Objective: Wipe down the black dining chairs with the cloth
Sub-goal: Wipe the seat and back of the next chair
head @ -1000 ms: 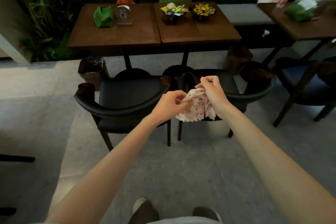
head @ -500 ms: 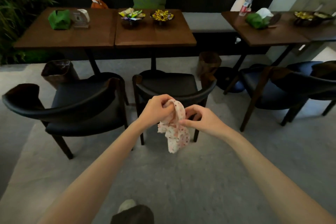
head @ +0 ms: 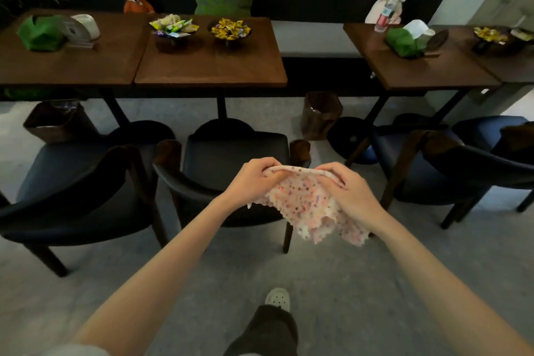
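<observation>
Cloth (head: 309, 205), pink-speckled, hangs stretched between both hands: left hand (head: 252, 180) and right hand (head: 348, 192) each pinch its top edge, above the backrest of the middle black dining chair (head: 225, 162) before the wooden table (head: 211, 63).

One head-worn wide camera looks forward and down at nearby chairs (head: 231, 153).

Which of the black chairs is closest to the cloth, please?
The middle chair, directly behind the cloth; the left chair and the right chairs stand off to the sides.
</observation>
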